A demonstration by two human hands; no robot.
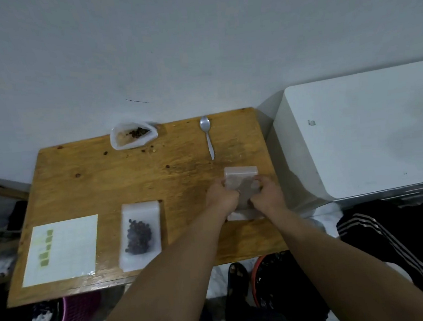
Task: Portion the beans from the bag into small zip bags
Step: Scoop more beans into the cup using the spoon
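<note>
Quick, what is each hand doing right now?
Left hand: closed on the zip bag.
Right hand: closed on the same zip bag.

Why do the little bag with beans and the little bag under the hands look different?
The bag with beans has a dark pile of beans inside; the bag under the hands shows no dark pile like that. The bag with beans lies alone near the sticker sheet; the other is touched by both the left hand and right hand. Both are small clear bags lying flat on the wooden table.

both hands (245,195) grip an empty zip bag (241,174).
</note>
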